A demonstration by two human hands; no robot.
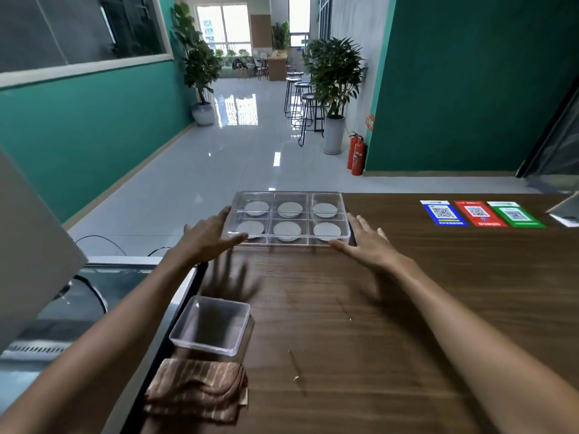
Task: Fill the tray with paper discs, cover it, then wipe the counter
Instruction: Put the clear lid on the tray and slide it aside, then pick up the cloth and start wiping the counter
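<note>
open hands point(209, 234) point(366, 238) flank disc-filled tray point(289, 195)

Dark walnut-grain wooden counter point(391, 308), and plenty sits on it: a clear plastic six-compartment tray point(288, 218) at the far edge, a small clear square plastic tub point(213, 325) near the left edge, a folded brown striped cloth point(197, 391) just in front of it, and three QR-code stickers, blue, red and green point(481, 213), far right.
</note>
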